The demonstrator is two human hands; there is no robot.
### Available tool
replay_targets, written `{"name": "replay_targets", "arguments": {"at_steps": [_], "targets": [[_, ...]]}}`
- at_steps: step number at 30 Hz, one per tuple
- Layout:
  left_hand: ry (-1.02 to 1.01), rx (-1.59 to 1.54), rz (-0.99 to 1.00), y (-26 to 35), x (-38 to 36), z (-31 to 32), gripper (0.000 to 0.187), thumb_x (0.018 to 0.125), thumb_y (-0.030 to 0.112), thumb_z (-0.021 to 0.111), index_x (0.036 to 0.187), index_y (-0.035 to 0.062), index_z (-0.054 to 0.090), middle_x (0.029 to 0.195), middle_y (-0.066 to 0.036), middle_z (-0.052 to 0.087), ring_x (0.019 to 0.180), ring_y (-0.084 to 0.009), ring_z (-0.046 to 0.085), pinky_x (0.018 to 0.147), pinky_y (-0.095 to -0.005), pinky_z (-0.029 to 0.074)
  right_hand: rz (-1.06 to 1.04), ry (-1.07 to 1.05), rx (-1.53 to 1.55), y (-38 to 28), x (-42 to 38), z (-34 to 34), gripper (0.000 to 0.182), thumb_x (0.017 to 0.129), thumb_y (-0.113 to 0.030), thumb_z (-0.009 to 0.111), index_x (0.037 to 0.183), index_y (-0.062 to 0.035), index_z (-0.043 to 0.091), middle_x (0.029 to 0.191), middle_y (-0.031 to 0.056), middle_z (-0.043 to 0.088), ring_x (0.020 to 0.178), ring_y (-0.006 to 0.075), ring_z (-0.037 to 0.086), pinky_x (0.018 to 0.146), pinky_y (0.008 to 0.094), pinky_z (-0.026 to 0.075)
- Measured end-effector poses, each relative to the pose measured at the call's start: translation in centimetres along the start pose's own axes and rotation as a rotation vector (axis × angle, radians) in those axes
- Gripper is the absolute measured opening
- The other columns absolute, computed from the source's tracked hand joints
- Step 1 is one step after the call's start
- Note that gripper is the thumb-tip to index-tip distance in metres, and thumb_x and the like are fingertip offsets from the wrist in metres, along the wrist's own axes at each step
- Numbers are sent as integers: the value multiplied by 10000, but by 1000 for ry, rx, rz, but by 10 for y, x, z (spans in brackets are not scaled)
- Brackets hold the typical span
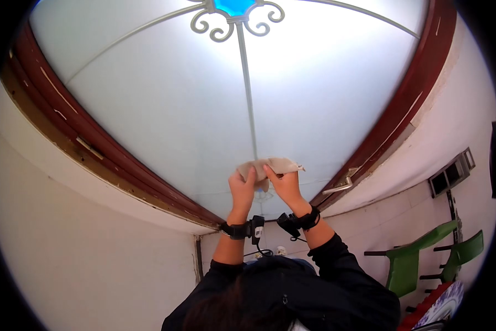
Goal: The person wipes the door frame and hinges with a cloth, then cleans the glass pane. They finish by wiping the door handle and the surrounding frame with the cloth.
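A beige cloth [264, 167], creased and bunched, is held up between my two hands in front of a frosted glass door [192, 110]. My left hand [242, 185] is closed on the cloth's left part, thumb pointing up. The right part is pinched by my right hand [283, 185], with its thumb on the near face of the cloth. Both hands are close together near the lower middle of the glass. The fingers behind the cloth are partly hidden. Each wrist wears a black strap with a small device.
A dark red frame [391, 116] surrounds the glass, with a metal handle [339, 186] at the right. Green chairs [405, 267] and a red-edged round item [438, 309] stand at the lower right. A wall switch panel [450, 175] is on the right wall.
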State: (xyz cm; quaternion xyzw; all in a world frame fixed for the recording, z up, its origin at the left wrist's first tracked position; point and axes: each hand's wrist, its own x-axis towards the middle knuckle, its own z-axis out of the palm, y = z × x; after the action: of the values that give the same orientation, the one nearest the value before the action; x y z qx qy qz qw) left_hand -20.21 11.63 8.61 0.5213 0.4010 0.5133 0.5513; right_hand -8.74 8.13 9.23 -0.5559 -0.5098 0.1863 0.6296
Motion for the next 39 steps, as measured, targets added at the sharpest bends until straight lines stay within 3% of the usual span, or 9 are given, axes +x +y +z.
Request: {"name": "replay_targets", "arguments": {"at_steps": [13,18,23,25,27,29,32,35,39], "targets": [[5,428,-34,-78,12,-19,198,732,135,596,671,-52,573,608,-15,546,551,-63,466,469,-229,393,150,-40,-302,62,-25,7,197,744,-223,622,751,-26,616,675,71,607,590,161,559,537,266,423],[-56,119,-195,-76,8,-18,251,720,163,600,727,-88,589,624,-69,582,556,-105,533,468,-245,417,174,-89,-360,68,-26,5,185,724,-216,630,734,-31,620,665,89,607,595,184,573,531,275,426],[-185,-240,-222,8,7,-11,239,794,164,550,835,-70,580,707,-86,597,571,-147,569,516,-236,451,98,-13,10,-1,-2,-12,225,719,-225,642,746,-6,596,707,94,614,637,190,586,556,282,438],[-245,-178,-194,47,12,-10,290,831,194,506,935,-75,541,795,-106,602,658,-174,589,619,-253,467,-101,53,30,-28,11,-17,224,715,-176,651,791,18,570,689,86,604,620,180,572,580,271,437],[-401,-465,-45,79,19,-4,326,856,205,458,1017,-75,494,935,-127,577,816,-182,572,748,-279,441,-194,95,153,-62,22,-22,311,723,-78,634,986,6,492,926,110,557,842,150,515,763,275,400],[-495,-584,31,113,25,3,351,860,199,445,1076,-78,446,1086,-140,509,1019,-214,485,885,-331,366,-524,332,27,-88,40,-19,375,705,-77,634,1036,-20,467,1007,138,517,877,273,512,756,337,406],[-539,-572,145,149,34,17,359,868,205,428,1107,-62,428,1116,-123,493,1045,-213,464,900,-330,349,-799,242,-320,-127,66,-26,466,653,-92,645,1079,-51,459,1070,138,459,966,340,435,818,402,365],[-520,-499,220,157,38,20,357,873,206,416,1117,-55,424,1122,-125,487,1050,-219,460,896,-337,352,-893,61,-690,-141,84,-28,446,705,-172,588,1123,-70,469,1098,135,459,1003,340,422,821,419,368],[-426,-617,220,115,34,20,317,868,144,417,1096,-75,428,1080,-128,501,1003,-206,482,872,-333,370,-711,-32,-644,-105,71,-20,482,649,-235,630,1078,-47,513,1117,179,462,1048,379,407,912,470,302]]}}
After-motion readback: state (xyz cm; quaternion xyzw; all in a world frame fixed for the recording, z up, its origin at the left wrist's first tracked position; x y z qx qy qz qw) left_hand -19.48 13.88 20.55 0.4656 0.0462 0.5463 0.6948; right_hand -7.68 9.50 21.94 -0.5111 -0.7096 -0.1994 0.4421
